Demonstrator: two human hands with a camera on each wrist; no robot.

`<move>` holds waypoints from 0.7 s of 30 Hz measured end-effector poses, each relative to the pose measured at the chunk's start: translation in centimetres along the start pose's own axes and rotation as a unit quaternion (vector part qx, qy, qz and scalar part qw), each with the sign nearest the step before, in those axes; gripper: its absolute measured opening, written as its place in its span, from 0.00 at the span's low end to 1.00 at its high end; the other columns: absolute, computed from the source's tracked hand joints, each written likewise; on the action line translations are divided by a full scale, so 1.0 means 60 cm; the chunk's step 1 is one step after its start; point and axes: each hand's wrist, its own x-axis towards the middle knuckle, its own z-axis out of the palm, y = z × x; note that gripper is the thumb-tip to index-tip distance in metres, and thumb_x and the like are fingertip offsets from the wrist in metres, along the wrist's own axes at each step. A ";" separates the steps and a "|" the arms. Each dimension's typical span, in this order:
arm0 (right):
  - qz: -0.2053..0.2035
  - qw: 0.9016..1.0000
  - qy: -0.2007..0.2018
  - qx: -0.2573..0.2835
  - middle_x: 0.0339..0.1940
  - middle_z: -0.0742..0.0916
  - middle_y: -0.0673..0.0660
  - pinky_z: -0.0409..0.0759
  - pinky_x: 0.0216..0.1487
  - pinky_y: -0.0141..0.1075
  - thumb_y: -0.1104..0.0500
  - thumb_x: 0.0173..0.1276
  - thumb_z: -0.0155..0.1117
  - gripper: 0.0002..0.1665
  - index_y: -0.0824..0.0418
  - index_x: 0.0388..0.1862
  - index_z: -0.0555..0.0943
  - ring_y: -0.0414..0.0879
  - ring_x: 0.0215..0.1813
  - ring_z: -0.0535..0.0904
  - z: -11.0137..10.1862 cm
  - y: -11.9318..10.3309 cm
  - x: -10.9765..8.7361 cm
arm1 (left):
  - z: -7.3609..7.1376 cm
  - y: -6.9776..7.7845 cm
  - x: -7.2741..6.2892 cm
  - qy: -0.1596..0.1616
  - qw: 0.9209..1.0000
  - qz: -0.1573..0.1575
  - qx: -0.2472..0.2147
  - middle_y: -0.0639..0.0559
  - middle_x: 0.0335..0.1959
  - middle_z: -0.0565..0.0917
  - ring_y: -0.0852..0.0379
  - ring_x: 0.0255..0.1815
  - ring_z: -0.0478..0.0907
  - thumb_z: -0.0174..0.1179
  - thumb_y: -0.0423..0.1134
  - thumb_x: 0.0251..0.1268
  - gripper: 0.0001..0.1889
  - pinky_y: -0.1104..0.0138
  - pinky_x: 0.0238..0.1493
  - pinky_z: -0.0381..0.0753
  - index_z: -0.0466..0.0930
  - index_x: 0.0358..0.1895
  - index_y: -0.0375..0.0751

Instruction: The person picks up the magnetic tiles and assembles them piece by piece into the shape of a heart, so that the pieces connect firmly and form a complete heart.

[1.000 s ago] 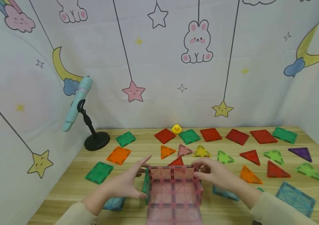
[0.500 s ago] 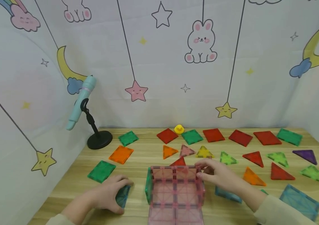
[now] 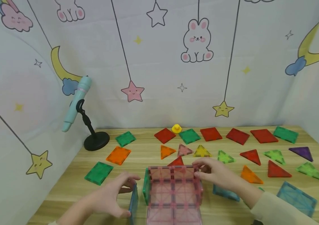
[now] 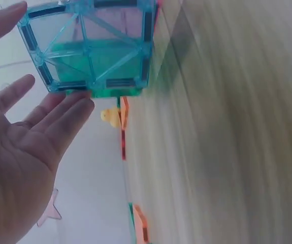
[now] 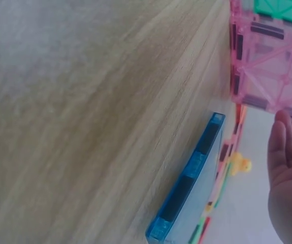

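In the head view my left hand holds a blue magnetic tile on edge, thumb at its near side and fingers at its far side. The left wrist view shows that clear blue tile between thumb and fingertips, overlapping a green tile. Just right of it stands a pink tile box with raised back and right walls and a green tile as left wall; pink tiles extend flat in front. My right hand pinches the box's back right corner, its fingertips at the pink wall in the right wrist view.
Blue tiles lie on the right of the wooden table. Red, green, orange and other coloured tiles spread across the back, with a yellow toy duck behind them. A toy microphone on a black stand is at back left.
My left hand went from beside the green wall to a blue tile lying on the left, took it, and brought it upright toward the box. My right hand stayed at the corner.
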 end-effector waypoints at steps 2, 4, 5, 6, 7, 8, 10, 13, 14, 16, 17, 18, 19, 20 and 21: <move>0.001 1.000 -0.002 -0.001 0.50 0.81 0.59 0.78 0.40 0.33 0.50 0.67 0.61 0.25 0.64 0.57 0.75 0.41 0.40 0.78 0.000 0.000 0.000 | 0.006 0.009 0.000 -0.015 0.999 0.004 -0.031 0.38 0.56 0.67 0.52 0.57 0.70 0.70 0.36 0.45 0.42 0.71 0.57 0.68 0.57 0.65 0.36; 0.002 1.000 -0.003 -0.002 0.50 0.81 0.59 0.78 0.40 0.33 0.50 0.67 0.61 0.26 0.64 0.57 0.75 0.41 0.40 0.78 0.000 0.000 0.001 | 0.011 0.016 0.001 -0.027 0.998 0.000 -0.051 0.39 0.57 0.67 0.55 0.58 0.70 0.69 0.35 0.46 0.42 0.73 0.58 0.67 0.56 0.65 0.38; 0.000 1.000 -0.004 -0.004 0.51 0.81 0.60 0.78 0.40 0.33 0.50 0.67 0.60 0.26 0.64 0.57 0.75 0.41 0.40 0.79 0.000 0.001 0.001 | 0.013 0.018 0.002 -0.031 0.998 -0.003 -0.059 0.39 0.57 0.67 0.55 0.58 0.70 0.69 0.35 0.46 0.42 0.73 0.58 0.67 0.56 0.66 0.39; 0.000 1.000 -0.004 -0.003 0.51 0.81 0.60 0.78 0.40 0.33 0.50 0.67 0.60 0.26 0.65 0.57 0.75 0.41 0.40 0.79 0.000 0.001 0.001 | 0.015 0.019 0.003 -0.034 0.997 -0.010 -0.066 0.40 0.57 0.67 0.55 0.59 0.70 0.69 0.35 0.46 0.42 0.74 0.58 0.66 0.55 0.66 0.40; 0.000 1.000 -0.006 -0.003 0.51 0.81 0.60 0.78 0.40 0.33 0.50 0.67 0.60 0.26 0.65 0.57 0.75 0.41 0.41 0.79 0.000 0.001 0.001 | 0.017 0.020 0.004 -0.038 0.997 -0.014 -0.073 0.40 0.58 0.66 0.55 0.59 0.70 0.69 0.34 0.47 0.42 0.74 0.58 0.66 0.55 0.66 0.41; 0.001 1.000 -0.007 -0.002 0.51 0.81 0.60 0.78 0.40 0.33 0.50 0.67 0.60 0.26 0.65 0.57 0.75 0.42 0.41 0.79 0.001 0.001 0.001 | 0.018 0.019 0.005 -0.042 0.996 -0.017 -0.079 0.40 0.59 0.65 0.54 0.59 0.70 0.68 0.34 0.47 0.42 0.74 0.58 0.66 0.55 0.66 0.41; 0.002 1.000 -0.010 0.001 0.51 0.81 0.60 0.78 0.40 0.33 0.50 0.67 0.60 0.26 0.65 0.57 0.75 0.42 0.41 0.79 0.001 0.001 0.001 | 0.021 0.018 0.005 -0.047 0.995 -0.022 -0.090 0.39 0.61 0.64 0.55 0.60 0.70 0.68 0.34 0.48 0.42 0.74 0.58 0.66 0.54 0.67 0.41; 0.004 1.000 -0.011 0.002 0.51 0.81 0.59 0.77 0.40 0.33 0.50 0.67 0.60 0.25 0.64 0.57 0.75 0.43 0.41 0.79 0.000 0.002 0.002 | 0.024 0.015 0.003 -0.059 0.993 -0.015 -0.104 0.37 0.61 0.63 0.55 0.60 0.69 0.68 0.34 0.50 0.43 0.74 0.57 0.67 0.52 0.68 0.39; 0.004 1.000 -0.010 0.002 0.51 0.81 0.58 0.77 0.40 0.34 0.50 0.67 0.60 0.25 0.64 0.56 0.75 0.43 0.41 0.78 0.000 0.002 0.002 | 0.025 0.015 0.002 -0.062 0.992 -0.010 -0.105 0.37 0.61 0.62 0.55 0.61 0.69 0.68 0.34 0.51 0.43 0.74 0.57 0.67 0.51 0.68 0.38; 0.004 1.000 -0.007 -0.002 0.50 0.81 0.57 0.77 0.40 0.34 0.50 0.67 0.60 0.24 0.64 0.56 0.75 0.43 0.41 0.78 -0.001 0.002 0.002 | 0.027 0.015 0.001 -0.068 0.992 0.006 -0.104 0.37 0.59 0.62 0.55 0.61 0.68 0.68 0.34 0.52 0.44 0.72 0.58 0.67 0.49 0.69 0.36; 0.003 1.000 -0.005 -0.005 0.50 0.81 0.56 0.77 0.40 0.34 0.50 0.67 0.60 0.24 0.64 0.56 0.75 0.43 0.41 0.78 -0.001 0.002 0.002 | 0.028 0.015 0.000 -0.071 0.992 0.015 -0.100 0.37 0.59 0.62 0.55 0.61 0.68 0.68 0.34 0.53 0.44 0.72 0.59 0.67 0.49 0.69 0.35; 0.003 1.000 -0.004 -0.010 0.49 0.81 0.56 0.77 0.40 0.34 0.50 0.67 0.60 0.25 0.63 0.57 0.75 0.42 0.41 0.78 -0.001 0.003 0.001 | 0.029 0.015 0.000 -0.072 0.993 0.019 -0.094 0.37 0.59 0.62 0.55 0.61 0.68 0.68 0.35 0.53 0.44 0.71 0.59 0.67 0.49 0.69 0.35; 0.002 1.000 -0.003 -0.014 0.49 0.81 0.55 0.77 0.40 0.33 0.49 0.67 0.60 0.26 0.63 0.58 0.74 0.42 0.41 0.78 -0.001 0.003 0.001 | 0.030 0.016 0.000 -0.072 0.993 0.023 -0.088 0.38 0.58 0.62 0.55 0.61 0.68 0.68 0.35 0.53 0.44 0.71 0.59 0.66 0.49 0.69 0.35; 0.001 1.000 -0.003 -0.017 0.49 0.81 0.55 0.77 0.40 0.34 0.49 0.67 0.60 0.26 0.62 0.59 0.74 0.42 0.41 0.78 -0.001 0.003 0.001 | 0.030 0.016 0.001 -0.071 0.994 0.028 -0.078 0.38 0.58 0.62 0.55 0.61 0.67 0.69 0.35 0.53 0.44 0.70 0.59 0.67 0.49 0.69 0.35; -0.001 1.000 -0.004 -0.020 0.49 0.81 0.55 0.77 0.40 0.34 0.49 0.68 0.60 0.27 0.61 0.61 0.73 0.42 0.41 0.78 0.000 0.003 0.001 | 0.031 0.016 0.001 -0.069 0.995 0.032 -0.070 0.37 0.58 0.62 0.54 0.61 0.67 0.69 0.36 0.53 0.44 0.70 0.60 0.67 0.49 0.69 0.36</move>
